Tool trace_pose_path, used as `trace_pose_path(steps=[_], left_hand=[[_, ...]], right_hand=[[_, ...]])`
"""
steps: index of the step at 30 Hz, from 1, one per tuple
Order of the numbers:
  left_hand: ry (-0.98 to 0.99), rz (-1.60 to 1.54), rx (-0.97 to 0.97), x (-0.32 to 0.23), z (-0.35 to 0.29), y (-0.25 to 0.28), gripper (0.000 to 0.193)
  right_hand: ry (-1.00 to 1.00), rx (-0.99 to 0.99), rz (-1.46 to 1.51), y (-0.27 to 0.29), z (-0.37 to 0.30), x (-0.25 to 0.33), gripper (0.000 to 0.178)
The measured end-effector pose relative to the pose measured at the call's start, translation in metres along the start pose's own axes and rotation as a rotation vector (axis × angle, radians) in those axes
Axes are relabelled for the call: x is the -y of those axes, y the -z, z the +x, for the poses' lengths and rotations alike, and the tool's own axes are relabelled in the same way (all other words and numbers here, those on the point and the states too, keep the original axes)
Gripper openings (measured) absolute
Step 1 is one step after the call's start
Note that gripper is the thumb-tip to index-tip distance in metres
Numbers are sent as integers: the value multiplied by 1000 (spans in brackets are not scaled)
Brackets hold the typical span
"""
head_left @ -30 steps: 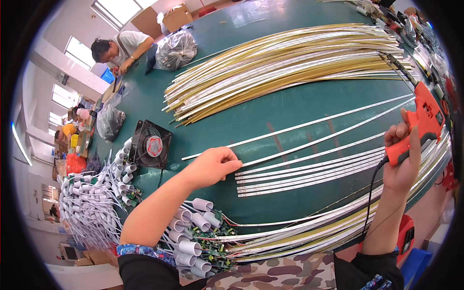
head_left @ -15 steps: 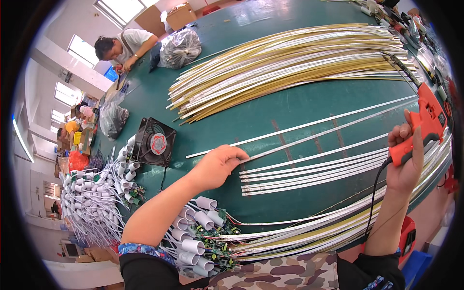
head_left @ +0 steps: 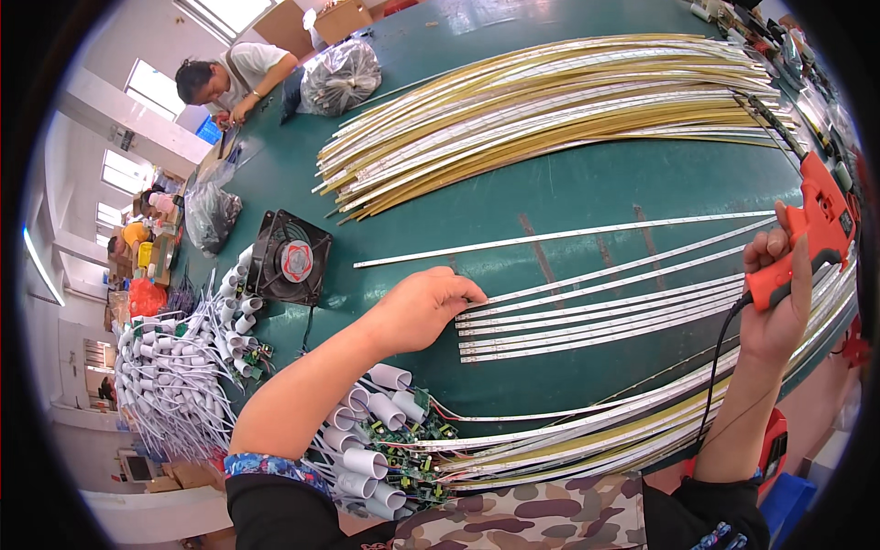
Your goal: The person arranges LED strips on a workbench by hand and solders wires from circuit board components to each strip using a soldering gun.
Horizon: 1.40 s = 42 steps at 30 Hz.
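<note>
My left hand [head_left: 423, 310] pinches the left end of a thin white LED strip [head_left: 605, 269] between thumb and fingers. That end lies at the top of a row of several similar strips [head_left: 587, 327], their left ends nearly lined up. Another strip [head_left: 541, 241] lies farther off, apart from the row. My right hand [head_left: 775, 312] is wrapped round the handle of a red soldering gun [head_left: 822, 220], raised at the right. Its long dark nose points away from me, and a black cord hangs from the handle.
A large stack of white and yellow strips [head_left: 550, 119] covers the far table. At left stand a black fan [head_left: 291, 258] and white tubes with cables [head_left: 174, 385]. Wired circuit boards [head_left: 403, 449] and strips lie close to me. A co-worker [head_left: 234, 78] bends over the far left edge.
My left hand has shifted slightly right, bringing the held strip's end against the top of the row. The soldering gun stays in my right hand, a little farther right.
</note>
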<state>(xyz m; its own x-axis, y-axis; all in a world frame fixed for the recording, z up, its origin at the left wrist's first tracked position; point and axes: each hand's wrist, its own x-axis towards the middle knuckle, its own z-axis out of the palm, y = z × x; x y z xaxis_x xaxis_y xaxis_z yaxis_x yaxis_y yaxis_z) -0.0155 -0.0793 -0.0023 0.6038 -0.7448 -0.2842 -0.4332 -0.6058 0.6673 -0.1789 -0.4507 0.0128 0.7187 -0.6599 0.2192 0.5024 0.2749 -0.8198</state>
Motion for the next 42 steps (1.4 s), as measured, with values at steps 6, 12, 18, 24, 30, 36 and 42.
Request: trace_pose_path(steps=[6, 12, 18, 24, 30, 36, 42], left_hand=[[13, 83, -128, -14, -3, -3, 18], [192, 170, -101, -18, 4, 5, 19], [207, 26, -186, -8, -3, 24, 22], [185, 546, -391, 50, -41, 42, 22], [237, 374, -493, 67, -45, 35, 15], [224, 172, -445, 71, -51, 35, 12], [209, 153, -458, 67, -51, 30, 13]], right_hand=[[-7, -14, -20, 1, 1, -1, 48], [-7, -23, -17, 0, 2, -1, 47], [-7, -28, -2, -1, 1, -2, 47], [-17, -60, 1, -3, 0, 0, 46], [-15, -53, -7, -2, 2, -3, 46], [-10, -76, 6, -4, 3, -3, 45], [-17, -42, 19, 2, 2, -2, 44]])
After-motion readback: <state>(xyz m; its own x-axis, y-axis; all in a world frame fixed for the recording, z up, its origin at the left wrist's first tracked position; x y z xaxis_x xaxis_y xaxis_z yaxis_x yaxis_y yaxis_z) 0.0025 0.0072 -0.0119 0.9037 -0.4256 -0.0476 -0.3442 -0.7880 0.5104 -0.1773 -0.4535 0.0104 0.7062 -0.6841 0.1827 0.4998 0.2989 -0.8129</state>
